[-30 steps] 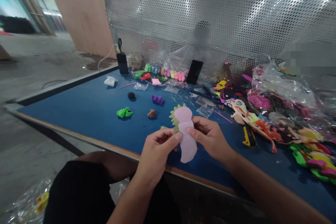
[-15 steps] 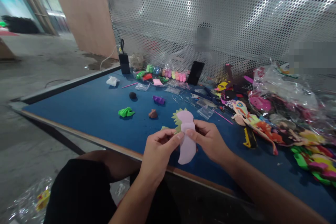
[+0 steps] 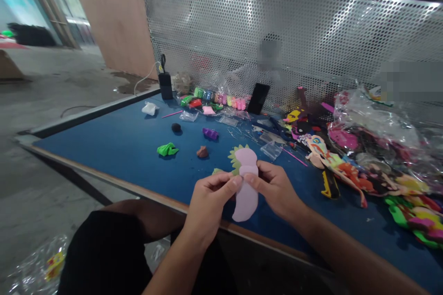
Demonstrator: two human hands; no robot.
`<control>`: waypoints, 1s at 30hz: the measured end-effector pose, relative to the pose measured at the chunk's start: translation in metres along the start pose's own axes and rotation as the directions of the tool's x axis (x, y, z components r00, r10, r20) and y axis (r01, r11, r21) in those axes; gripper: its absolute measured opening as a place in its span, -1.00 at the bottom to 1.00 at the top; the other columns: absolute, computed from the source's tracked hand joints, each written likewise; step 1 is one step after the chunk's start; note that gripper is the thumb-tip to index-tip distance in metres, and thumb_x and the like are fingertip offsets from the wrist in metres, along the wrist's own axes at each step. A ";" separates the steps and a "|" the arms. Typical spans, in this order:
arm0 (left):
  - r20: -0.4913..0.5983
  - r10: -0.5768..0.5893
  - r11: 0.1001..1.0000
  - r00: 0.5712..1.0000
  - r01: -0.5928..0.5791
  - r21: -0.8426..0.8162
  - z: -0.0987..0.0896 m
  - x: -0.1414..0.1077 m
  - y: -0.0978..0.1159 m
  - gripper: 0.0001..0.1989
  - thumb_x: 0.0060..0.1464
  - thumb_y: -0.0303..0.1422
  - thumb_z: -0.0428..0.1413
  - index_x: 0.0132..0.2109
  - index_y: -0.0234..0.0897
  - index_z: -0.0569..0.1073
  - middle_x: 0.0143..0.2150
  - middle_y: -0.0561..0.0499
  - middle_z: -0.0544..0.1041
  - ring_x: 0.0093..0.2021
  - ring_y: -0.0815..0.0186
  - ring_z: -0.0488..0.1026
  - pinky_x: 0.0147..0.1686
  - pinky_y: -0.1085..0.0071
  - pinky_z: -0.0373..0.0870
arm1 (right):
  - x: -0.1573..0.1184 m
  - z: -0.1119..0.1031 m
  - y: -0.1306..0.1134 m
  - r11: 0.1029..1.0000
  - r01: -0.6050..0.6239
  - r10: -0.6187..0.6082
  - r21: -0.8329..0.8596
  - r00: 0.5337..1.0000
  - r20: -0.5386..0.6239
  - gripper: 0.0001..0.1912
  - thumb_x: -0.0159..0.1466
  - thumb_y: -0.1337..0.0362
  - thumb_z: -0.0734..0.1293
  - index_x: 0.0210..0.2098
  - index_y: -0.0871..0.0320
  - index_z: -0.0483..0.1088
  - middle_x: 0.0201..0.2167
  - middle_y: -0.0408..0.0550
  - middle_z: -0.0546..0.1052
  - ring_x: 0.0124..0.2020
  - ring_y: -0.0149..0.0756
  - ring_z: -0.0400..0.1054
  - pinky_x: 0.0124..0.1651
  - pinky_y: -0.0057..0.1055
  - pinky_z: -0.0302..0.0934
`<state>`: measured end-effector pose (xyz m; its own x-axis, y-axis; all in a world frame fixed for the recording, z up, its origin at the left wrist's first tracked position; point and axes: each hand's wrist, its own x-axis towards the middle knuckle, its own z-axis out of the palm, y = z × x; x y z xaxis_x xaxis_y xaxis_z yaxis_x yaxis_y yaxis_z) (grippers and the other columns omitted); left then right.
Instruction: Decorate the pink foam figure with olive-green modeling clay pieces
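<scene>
Between both hands is a flat pale-lilac clay piece (image 3: 247,198), curved, with a spiky olive-green edge at its upper left. My left hand (image 3: 216,196) is closed, its thumb and fingers pinching the left side of the piece. My right hand (image 3: 277,186) pinches the other side, thumb on the lilac face and fingers behind it. The piece is held above the front edge of the blue table (image 3: 114,147). Beyond the hands lie a brown clay lump (image 3: 202,151), a bright green clay lump (image 3: 167,150), a purple clay lump (image 3: 210,134) and a black clay lump (image 3: 176,127).
A yellow-and-black utility knife (image 3: 330,185) lies right of my right hand, beside a heap of coloured clay figures (image 3: 346,166) and plastic wrap. Several clay packs (image 3: 221,97) and a black phone (image 3: 258,98) stand along the perforated metal panel (image 3: 214,18).
The lilac piece has tilted slightly, its lower tip moving a little left and down. Both hands keep their pinch. The whole view has shifted slightly.
</scene>
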<state>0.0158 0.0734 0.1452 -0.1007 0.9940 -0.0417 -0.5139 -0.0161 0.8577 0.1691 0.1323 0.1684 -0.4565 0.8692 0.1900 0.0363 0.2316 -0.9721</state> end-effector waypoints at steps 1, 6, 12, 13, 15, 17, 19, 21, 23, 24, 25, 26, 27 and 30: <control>0.013 -0.012 1.000 1.000 0.012 -0.011 0.000 0.000 0.001 -0.75 -0.07 -0.23 0.38 -0.36 -0.35 0.62 -0.40 -0.01 0.48 -0.38 0.35 0.38 -0.35 0.42 0.34 | 0.000 0.000 0.001 1.000 -0.008 0.008 0.007 1.000 -0.001 -0.66 0.21 0.01 0.47 -0.34 0.19 0.47 -0.50 -0.16 0.42 -0.52 -0.40 0.23 -0.50 -0.47 0.18; 0.018 -0.019 1.000 1.000 0.019 0.002 -0.002 0.000 0.001 -0.74 -0.01 -0.22 0.35 -0.41 -0.35 0.60 -0.41 0.00 0.46 -0.37 0.35 0.37 -0.35 0.44 0.33 | 0.000 0.000 0.002 1.000 0.011 -0.012 0.012 1.000 0.004 -0.66 0.21 0.02 0.47 -0.34 0.19 0.47 -0.48 -0.15 0.43 -0.50 -0.39 0.25 -0.47 -0.47 0.21; -0.021 0.012 0.999 1.000 -0.013 -0.034 -0.001 0.001 -0.001 -0.76 -0.08 -0.25 0.40 -0.42 -0.34 0.58 -0.40 0.03 0.47 -0.39 0.38 0.39 -0.35 0.46 0.35 | 0.000 0.003 -0.002 1.000 0.007 -0.007 -0.024 1.000 -0.006 -0.64 0.21 -0.02 0.46 -0.36 0.18 0.47 -0.48 -0.13 0.45 -0.49 -0.35 0.28 -0.46 -0.45 0.24; -0.031 0.024 0.998 0.999 -0.025 -0.054 0.000 0.002 -0.002 -0.78 -0.10 -0.27 0.41 -0.40 -0.33 0.60 -0.39 0.03 0.49 -0.38 0.39 0.39 -0.35 0.47 0.36 | 0.000 0.003 -0.002 1.000 0.008 -0.009 -0.018 1.000 -0.004 -0.65 0.21 -0.02 0.46 -0.35 0.17 0.48 -0.48 -0.13 0.46 -0.49 -0.35 0.28 -0.46 -0.45 0.24; -0.050 0.045 0.996 0.998 -0.048 -0.071 0.000 0.002 -0.004 -0.78 -0.10 -0.27 0.41 -0.36 -0.32 0.62 -0.36 0.03 0.51 -0.38 0.40 0.39 -0.35 0.49 0.36 | -0.001 0.004 -0.003 1.000 0.022 -0.022 -0.003 1.000 0.002 -0.66 0.20 -0.01 0.47 -0.32 0.17 0.49 -0.44 -0.11 0.49 -0.46 -0.33 0.31 -0.43 -0.44 0.27; -0.064 0.055 0.997 0.996 -0.058 -0.049 0.000 0.002 -0.005 -0.78 -0.07 -0.24 0.39 -0.38 -0.32 0.61 -0.39 0.04 0.50 -0.40 0.42 0.37 -0.37 0.50 0.34 | -0.001 0.004 -0.004 0.999 0.039 -0.039 0.000 0.999 0.013 -0.66 0.21 0.00 0.47 -0.27 0.16 0.50 -0.40 -0.09 0.51 -0.42 -0.31 0.33 -0.39 -0.43 0.29; -0.069 0.064 0.998 0.996 -0.065 -0.016 0.001 0.002 -0.006 -0.77 -0.04 -0.23 0.38 -0.41 -0.33 0.60 -0.41 0.05 0.50 -0.41 0.42 0.36 -0.37 0.51 0.33 | -0.001 0.004 -0.003 0.999 0.052 -0.052 -0.006 0.998 0.020 -0.65 0.22 -0.01 0.45 -0.25 0.17 0.51 -0.38 -0.09 0.50 -0.40 -0.30 0.32 -0.39 -0.44 0.27; -0.062 0.076 0.997 0.995 -0.076 0.013 0.001 0.002 -0.007 -0.77 -0.03 -0.23 0.37 -0.39 -0.33 0.61 -0.40 0.03 0.52 -0.38 0.40 0.38 -0.34 0.50 0.34 | 0.000 0.003 -0.001 0.998 0.057 -0.057 0.001 0.998 0.015 -0.65 0.23 -0.02 0.45 -0.30 0.19 0.52 -0.43 -0.12 0.46 -0.43 -0.35 0.27 -0.41 -0.47 0.21; -0.040 0.082 0.996 0.996 -0.081 0.036 0.002 0.002 -0.007 -0.78 -0.02 -0.24 0.37 -0.36 -0.33 0.62 -0.40 0.02 0.53 -0.35 0.38 0.40 -0.30 0.49 0.36 | 0.002 0.003 0.001 0.999 0.037 -0.037 0.036 0.999 -0.007 -0.64 0.23 -0.01 0.45 -0.40 0.20 0.50 -0.49 -0.16 0.41 -0.48 -0.40 0.19 -0.45 -0.50 0.13; -0.030 0.081 0.996 0.996 -0.080 0.045 0.002 0.003 -0.007 -0.78 -0.01 -0.24 0.36 -0.36 -0.34 0.62 -0.41 0.01 0.53 -0.36 0.38 0.39 -0.30 0.49 0.36 | 0.002 0.004 0.002 0.998 0.019 -0.018 0.063 1.000 -0.023 -0.64 0.23 0.01 0.46 -0.43 0.21 0.49 -0.52 -0.18 0.39 -0.50 -0.42 0.16 -0.47 -0.50 0.10; -0.022 0.078 0.996 0.997 -0.077 0.050 0.003 0.003 -0.007 -0.78 -0.01 -0.25 0.36 -0.37 -0.34 0.62 -0.42 0.02 0.53 -0.36 0.39 0.39 -0.30 0.49 0.35 | 0.003 0.004 0.003 0.996 -0.001 0.004 0.092 0.999 -0.038 -0.64 0.22 0.02 0.47 -0.45 0.21 0.49 -0.53 -0.19 0.38 -0.51 -0.43 0.14 -0.47 -0.51 0.08; -0.020 0.075 0.996 0.997 -0.073 0.051 0.003 0.004 -0.006 -0.79 -0.01 -0.25 0.36 -0.37 -0.33 0.61 -0.43 0.03 0.52 -0.38 0.40 0.38 -0.32 0.50 0.35 | 0.003 0.005 0.003 0.992 -0.016 0.023 0.122 0.998 -0.052 -0.66 0.21 0.04 0.48 -0.45 0.21 0.50 -0.54 -0.19 0.39 -0.51 -0.43 0.14 -0.47 -0.50 0.08; -0.026 0.074 0.996 0.997 -0.073 0.045 0.004 0.004 -0.006 -0.79 -0.01 -0.25 0.36 -0.38 -0.33 0.61 -0.43 0.04 0.52 -0.39 0.42 0.37 -0.33 0.52 0.34 | 0.003 0.006 0.003 0.988 -0.024 0.033 0.150 0.997 -0.063 -0.68 0.19 0.05 0.50 -0.43 0.21 0.52 -0.53 -0.18 0.41 -0.50 -0.42 0.16 -0.46 -0.50 0.10; -0.051 0.082 0.997 0.995 -0.081 0.007 0.008 0.004 -0.005 -0.78 -0.05 -0.25 0.38 -0.29 -0.30 0.63 -0.38 0.04 0.55 -0.38 0.43 0.38 -0.35 0.53 0.33 | 0.003 0.008 0.001 0.977 -0.011 0.026 0.212 0.997 -0.070 -0.72 0.17 0.07 0.52 -0.32 0.18 0.57 -0.46 -0.14 0.50 -0.43 -0.34 0.28 -0.34 -0.43 0.22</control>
<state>0.0253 0.0781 0.1449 -0.1853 0.9827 0.0024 -0.4981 -0.0961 0.8618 0.1608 0.1317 0.1672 -0.3919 0.9035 0.1736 -0.1476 0.1245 -0.9812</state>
